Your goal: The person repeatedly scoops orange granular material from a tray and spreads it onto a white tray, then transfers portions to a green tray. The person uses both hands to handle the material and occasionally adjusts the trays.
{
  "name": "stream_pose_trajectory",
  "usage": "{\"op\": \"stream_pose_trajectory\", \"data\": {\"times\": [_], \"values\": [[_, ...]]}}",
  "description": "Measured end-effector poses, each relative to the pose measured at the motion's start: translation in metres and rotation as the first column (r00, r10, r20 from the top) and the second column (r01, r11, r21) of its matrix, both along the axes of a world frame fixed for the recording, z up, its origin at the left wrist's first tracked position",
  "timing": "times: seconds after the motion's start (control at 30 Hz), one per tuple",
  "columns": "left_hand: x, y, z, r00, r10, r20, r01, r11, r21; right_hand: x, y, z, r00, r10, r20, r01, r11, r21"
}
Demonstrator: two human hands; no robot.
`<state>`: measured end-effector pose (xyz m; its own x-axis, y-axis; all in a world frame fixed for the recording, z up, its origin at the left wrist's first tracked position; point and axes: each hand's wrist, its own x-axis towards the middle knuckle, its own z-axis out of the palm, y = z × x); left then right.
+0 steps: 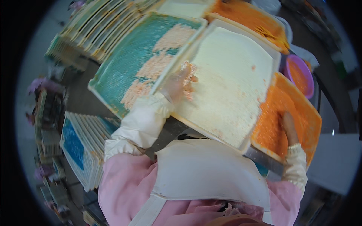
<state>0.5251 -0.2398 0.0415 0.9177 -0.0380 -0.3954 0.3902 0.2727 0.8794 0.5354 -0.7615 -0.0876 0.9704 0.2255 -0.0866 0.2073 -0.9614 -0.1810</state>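
My left hand [176, 84], in a clear glove and a white sleeve cover, grips a crumb-coated pinkish food piece [189, 74]. It is over the left side of a shallow tray of pale breading crumbs [229, 76]. Orange specks dot the crumbs. My right hand [289, 124] reaches into an orange wet mixture [271, 113] in a tub [313, 121] on the right; its fingers are mostly hidden there. Beside my left hand, a green tray [121, 65] carries three rows of coated pinkish pieces [157, 66].
Stacked trays [96, 31] stand at the upper left, and another stack [87, 149] stands at the lower left. A second orange-filled tub [243, 17] lies beyond the crumbs, with yellow-orange strips [265, 32] in it. A purple bowl [308, 73] sits at the right. Other people work far left.
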Motion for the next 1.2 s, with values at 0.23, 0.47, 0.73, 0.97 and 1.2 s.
{"op": "stream_pose_trajectory", "data": {"times": [0.23,0.47,0.73,0.97,1.2], "values": [[0.049,0.148,0.039,0.977,0.122,0.176,-0.209,0.719,0.663,0.003,-0.003,0.008,0.999,-0.047,-0.007,0.047,0.999,0.009],[0.088,0.228,-0.047,0.979,-0.097,-0.179,0.204,0.466,0.861,-0.008,-0.003,0.028,0.987,-0.157,0.03,0.153,0.983,0.105],[0.05,0.185,-0.019,0.98,0.2,-0.015,-0.138,0.725,0.674,-0.014,0.093,0.167,0.92,-0.235,0.313,0.246,0.969,0.005],[-0.013,0.063,-0.009,0.498,-0.856,-0.14,0.413,0.093,0.906,0.009,0.164,0.166,0.95,-0.174,0.26,-0.056,0.722,0.69],[0.041,-0.035,-0.06,-0.031,-0.466,-0.884,-0.149,-0.872,0.465,-0.016,0.199,0.104,0.992,0.121,0.022,-0.118,0.888,0.445]]}}
